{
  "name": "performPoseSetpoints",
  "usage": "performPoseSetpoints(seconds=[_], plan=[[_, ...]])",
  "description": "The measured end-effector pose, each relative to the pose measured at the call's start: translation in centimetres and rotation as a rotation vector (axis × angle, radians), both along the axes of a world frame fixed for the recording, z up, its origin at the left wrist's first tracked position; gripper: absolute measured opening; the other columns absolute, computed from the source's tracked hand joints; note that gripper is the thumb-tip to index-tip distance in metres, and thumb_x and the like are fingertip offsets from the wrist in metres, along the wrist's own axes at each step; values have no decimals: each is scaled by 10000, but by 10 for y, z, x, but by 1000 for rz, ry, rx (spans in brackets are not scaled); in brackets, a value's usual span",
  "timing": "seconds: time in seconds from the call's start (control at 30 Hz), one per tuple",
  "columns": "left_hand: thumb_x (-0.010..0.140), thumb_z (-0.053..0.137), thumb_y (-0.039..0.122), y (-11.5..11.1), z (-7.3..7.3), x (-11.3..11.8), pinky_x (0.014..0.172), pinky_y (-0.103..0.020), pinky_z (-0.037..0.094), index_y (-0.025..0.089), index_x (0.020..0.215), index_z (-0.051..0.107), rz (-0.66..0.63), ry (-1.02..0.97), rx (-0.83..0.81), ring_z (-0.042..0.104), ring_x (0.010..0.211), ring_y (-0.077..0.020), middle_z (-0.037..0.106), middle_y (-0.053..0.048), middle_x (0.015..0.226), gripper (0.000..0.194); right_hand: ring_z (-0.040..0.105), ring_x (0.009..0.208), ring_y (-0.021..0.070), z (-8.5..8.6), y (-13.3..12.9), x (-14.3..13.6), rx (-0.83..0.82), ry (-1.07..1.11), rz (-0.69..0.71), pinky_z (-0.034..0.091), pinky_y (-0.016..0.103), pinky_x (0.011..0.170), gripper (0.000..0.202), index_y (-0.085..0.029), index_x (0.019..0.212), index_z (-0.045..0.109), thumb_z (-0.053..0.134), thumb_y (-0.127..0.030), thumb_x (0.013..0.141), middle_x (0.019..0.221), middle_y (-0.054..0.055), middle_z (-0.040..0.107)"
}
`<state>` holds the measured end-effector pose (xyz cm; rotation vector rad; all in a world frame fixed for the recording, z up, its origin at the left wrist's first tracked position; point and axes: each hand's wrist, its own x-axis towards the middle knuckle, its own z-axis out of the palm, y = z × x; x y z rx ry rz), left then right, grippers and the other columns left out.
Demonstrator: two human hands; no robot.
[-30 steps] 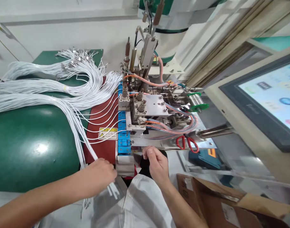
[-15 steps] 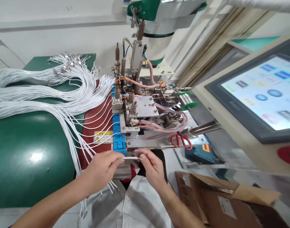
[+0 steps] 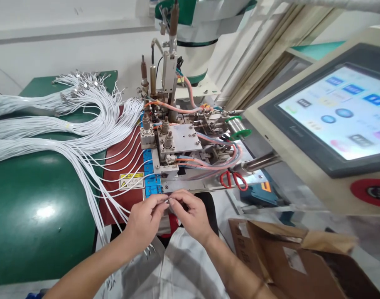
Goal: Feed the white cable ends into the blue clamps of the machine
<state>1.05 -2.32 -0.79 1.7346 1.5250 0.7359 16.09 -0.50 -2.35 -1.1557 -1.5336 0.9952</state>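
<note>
My left hand (image 3: 146,219) and my right hand (image 3: 190,213) meet in front of the machine's near corner, fingertips almost touching. Both are closed in a pinch on a white cable, and only a short bit of it shows between the fingertips. Just beyond them is a row of blue clamps (image 3: 153,181), into which several white cables run from the left. A bundle of white cables (image 3: 91,203) hangs over the table edge beside my left forearm, its stripped-looking ends low down.
A green table (image 3: 30,216) carries thick bundles of white cables (image 3: 37,124). The machine (image 3: 182,139) has a wire spool (image 3: 236,126) and red-handled scissors (image 3: 233,180) on its right. A touch screen (image 3: 342,112) juts in at the right above an open cardboard box (image 3: 270,259).
My hands have come together, so the white cable stretch that showed between them is now mostly covered by fingers. The whole view has shifted slightly, with the machine appearing further left.
</note>
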Motion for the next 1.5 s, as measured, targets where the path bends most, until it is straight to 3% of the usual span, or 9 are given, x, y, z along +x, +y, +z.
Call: performPoseSetpoints(seconds=[0.13,0.3,0.4,0.57,0.87,1.2,1.33,1.5], plan=[[833,503,259,1,-3,0,679,-240,522,221,875,638,29,-10,46,635,703,-128,684,7,810,146,580,651,131,-2,0,1,-6,-2,-28,467,247,589,99,-193,717,634,550,-182,768,715,28,631],[823,514,212,1,-8,-2,720,-254,512,196,910,647,-3,52,217,619,768,-139,661,-40,847,159,554,633,127,3,1,2,60,-123,-4,449,249,613,100,-197,694,607,541,-167,762,672,11,603],[833,517,245,0,-8,-1,735,-263,516,202,899,650,46,33,244,626,767,-143,676,-36,842,154,555,646,134,6,1,-1,20,-54,-30,451,255,611,118,-191,711,595,511,-198,793,695,22,593],[838,499,285,0,-2,-1,629,-237,523,202,849,662,80,-69,98,612,643,-129,667,-21,753,183,577,699,142,1,-3,-10,-87,137,-57,471,263,638,110,-186,762,613,511,-201,799,752,37,602],[837,481,290,0,-7,-1,573,-209,483,170,813,653,83,-145,-4,569,599,-113,639,-23,731,211,537,614,120,2,1,-10,-8,38,-52,436,234,579,95,-178,661,592,550,-144,740,656,9,580],[838,458,306,-2,-6,5,509,-189,420,147,806,622,188,-241,-128,504,517,-97,586,-7,637,231,527,636,125,-6,-3,-23,-132,158,-86,440,244,601,98,-180,674,562,515,-185,760,675,8,553],[847,434,279,1,-4,1,519,-189,395,151,781,602,86,-177,-116,477,521,-95,544,10,604,221,494,578,106,3,7,-8,-105,-7,53,414,224,563,108,-175,646,556,506,-147,737,631,-5,541],[835,412,208,9,1,-9,576,-207,380,164,660,577,-221,-16,-122,485,594,-112,541,9,612,245,491,604,110,20,22,16,73,-326,404,387,221,576,94,-180,653,572,527,-105,687,626,-13,543]])
